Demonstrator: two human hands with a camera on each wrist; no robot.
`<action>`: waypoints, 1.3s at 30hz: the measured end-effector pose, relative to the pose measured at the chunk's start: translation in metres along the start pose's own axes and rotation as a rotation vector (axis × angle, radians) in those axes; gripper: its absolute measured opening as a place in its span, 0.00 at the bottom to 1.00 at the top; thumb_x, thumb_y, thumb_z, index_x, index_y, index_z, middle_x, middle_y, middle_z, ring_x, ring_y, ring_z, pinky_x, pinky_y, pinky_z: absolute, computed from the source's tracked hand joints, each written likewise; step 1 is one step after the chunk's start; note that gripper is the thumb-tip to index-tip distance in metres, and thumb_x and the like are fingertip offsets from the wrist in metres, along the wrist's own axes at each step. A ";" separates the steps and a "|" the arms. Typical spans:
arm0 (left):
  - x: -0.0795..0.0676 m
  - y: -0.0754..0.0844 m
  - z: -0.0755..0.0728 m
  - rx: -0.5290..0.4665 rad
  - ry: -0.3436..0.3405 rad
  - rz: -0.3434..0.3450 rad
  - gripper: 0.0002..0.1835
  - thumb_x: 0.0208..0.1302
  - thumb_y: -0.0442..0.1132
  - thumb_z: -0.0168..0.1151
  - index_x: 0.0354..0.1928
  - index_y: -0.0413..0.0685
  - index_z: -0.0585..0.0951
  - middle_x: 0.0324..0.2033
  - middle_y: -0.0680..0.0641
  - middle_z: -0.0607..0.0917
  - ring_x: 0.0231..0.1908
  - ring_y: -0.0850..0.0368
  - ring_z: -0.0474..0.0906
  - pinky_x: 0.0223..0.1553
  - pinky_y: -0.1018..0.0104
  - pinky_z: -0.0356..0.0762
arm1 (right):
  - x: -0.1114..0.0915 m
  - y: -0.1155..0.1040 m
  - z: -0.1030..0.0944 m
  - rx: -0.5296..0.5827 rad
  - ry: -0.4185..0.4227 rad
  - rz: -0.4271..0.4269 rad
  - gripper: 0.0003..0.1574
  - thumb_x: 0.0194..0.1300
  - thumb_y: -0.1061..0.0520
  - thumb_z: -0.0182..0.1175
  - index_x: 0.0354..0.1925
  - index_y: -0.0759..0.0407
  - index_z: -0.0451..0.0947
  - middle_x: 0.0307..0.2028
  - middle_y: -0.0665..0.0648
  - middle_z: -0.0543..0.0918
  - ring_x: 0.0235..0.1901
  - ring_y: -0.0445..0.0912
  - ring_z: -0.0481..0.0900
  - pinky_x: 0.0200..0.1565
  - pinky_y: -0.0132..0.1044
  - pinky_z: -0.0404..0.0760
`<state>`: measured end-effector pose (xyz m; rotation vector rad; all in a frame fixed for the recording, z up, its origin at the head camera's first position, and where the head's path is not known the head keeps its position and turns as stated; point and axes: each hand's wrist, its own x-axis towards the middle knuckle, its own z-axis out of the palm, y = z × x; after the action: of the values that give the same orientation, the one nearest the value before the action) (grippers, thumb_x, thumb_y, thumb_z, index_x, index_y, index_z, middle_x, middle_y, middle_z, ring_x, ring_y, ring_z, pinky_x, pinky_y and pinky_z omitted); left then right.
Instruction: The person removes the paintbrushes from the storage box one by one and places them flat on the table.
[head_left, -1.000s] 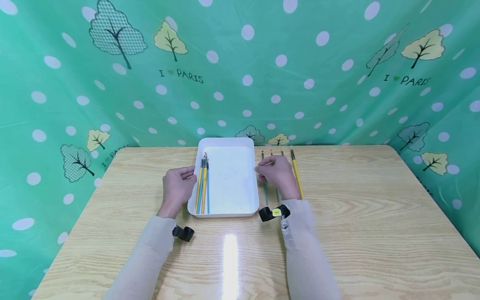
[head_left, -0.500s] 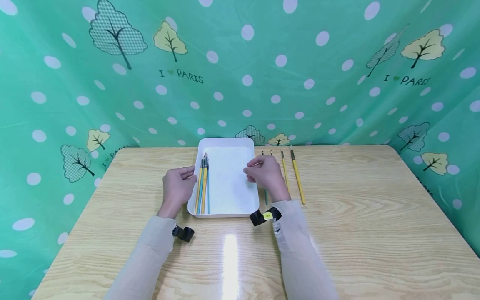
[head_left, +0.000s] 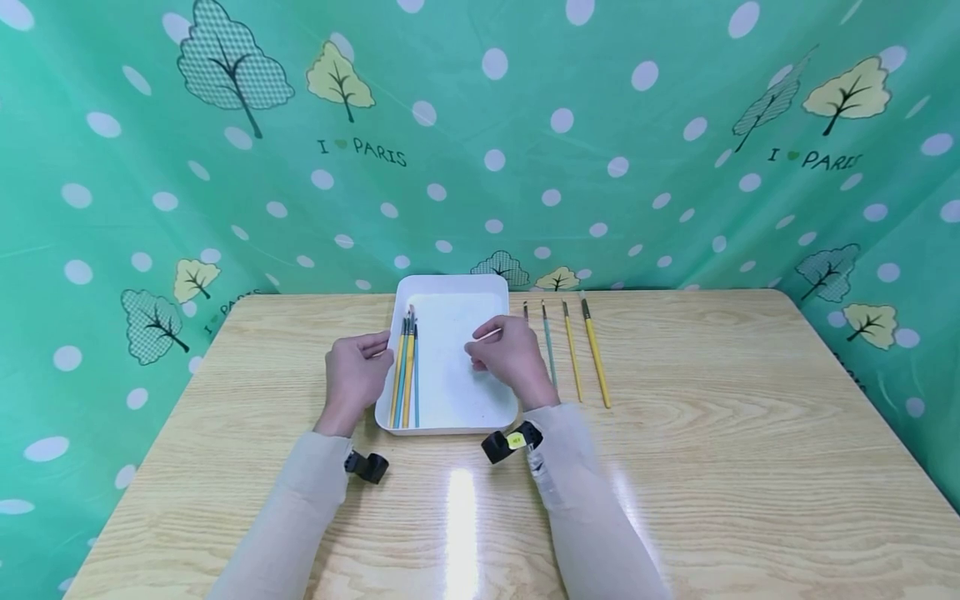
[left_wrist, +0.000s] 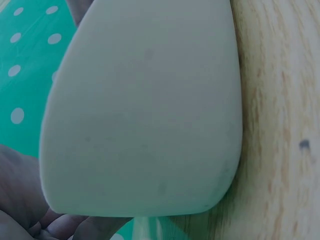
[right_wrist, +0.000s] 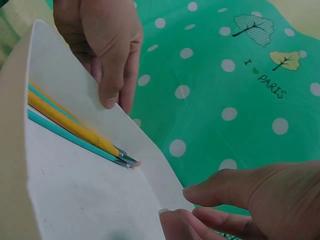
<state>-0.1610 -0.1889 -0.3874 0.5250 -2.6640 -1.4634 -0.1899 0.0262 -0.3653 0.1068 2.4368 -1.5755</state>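
A white plastic tray (head_left: pixel 457 408) lies on the table with several yellow and teal paintbrushes (head_left: pixel 408 375) along its left side. My left hand (head_left: pixel 356 373) grips the tray's left rim; in the right wrist view its thumb laps over the edge and the fingers sit outside. In the left wrist view the tray's outer wall (left_wrist: pixel 140 110) covers most of that hand. My right hand (head_left: pixel 510 354) is above the tray's right half, thumb and fingers apart, nothing between them. Right of the tray lie a yellow thick brush (head_left: pixel 596 354), a thin yellow brush (head_left: pixel 572 350) and a teal brush (head_left: pixel 549 342).
Another brush tip (head_left: pixel 525 310) shows beyond the right hand, its handle hidden by it. The wooden table (head_left: pixel 750 433) ends at a green dotted curtain (head_left: pixel 465 167) hanging just behind the tray.
My right hand has moved left, from over the brushes on the table to over the tray, uncovering the teal and thin yellow brushes. The left hand and tray have stayed put.
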 end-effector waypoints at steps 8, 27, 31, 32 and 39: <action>0.001 -0.001 0.000 0.004 -0.007 0.002 0.19 0.72 0.35 0.59 0.63 0.44 0.81 0.59 0.39 0.85 0.59 0.45 0.84 0.57 0.54 0.85 | -0.001 -0.002 0.016 0.028 -0.017 0.033 0.16 0.64 0.59 0.70 0.49 0.62 0.81 0.33 0.57 0.88 0.30 0.48 0.90 0.39 0.42 0.91; 0.000 -0.001 -0.001 0.017 -0.017 -0.001 0.19 0.73 0.35 0.58 0.63 0.44 0.80 0.60 0.40 0.84 0.61 0.45 0.83 0.60 0.53 0.84 | -0.006 -0.003 0.056 0.019 -0.098 -0.008 0.17 0.61 0.57 0.73 0.45 0.62 0.81 0.30 0.54 0.87 0.29 0.49 0.91 0.31 0.31 0.82; 0.000 -0.001 -0.001 0.016 -0.018 0.005 0.19 0.73 0.35 0.59 0.63 0.45 0.80 0.60 0.40 0.84 0.61 0.45 0.82 0.60 0.54 0.83 | -0.007 -0.004 0.063 -0.018 -0.106 -0.011 0.17 0.61 0.56 0.74 0.45 0.61 0.81 0.30 0.52 0.87 0.29 0.46 0.90 0.30 0.29 0.80; 0.000 -0.001 -0.001 0.015 -0.019 0.007 0.19 0.72 0.35 0.59 0.63 0.45 0.81 0.59 0.40 0.84 0.61 0.45 0.82 0.60 0.53 0.83 | -0.007 -0.004 0.064 -0.032 -0.107 -0.017 0.17 0.61 0.55 0.74 0.45 0.61 0.81 0.30 0.52 0.87 0.28 0.45 0.89 0.30 0.29 0.79; 0.000 -0.001 -0.002 0.015 -0.020 0.008 0.19 0.72 0.36 0.59 0.63 0.45 0.81 0.59 0.40 0.85 0.61 0.45 0.82 0.60 0.53 0.83 | -0.007 -0.004 0.074 -0.120 -0.100 -0.059 0.16 0.59 0.54 0.76 0.40 0.61 0.82 0.30 0.52 0.86 0.27 0.42 0.84 0.29 0.29 0.77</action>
<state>-0.1608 -0.1907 -0.3873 0.5036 -2.6909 -1.4553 -0.1722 -0.0421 -0.3886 -0.0648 2.4696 -1.4171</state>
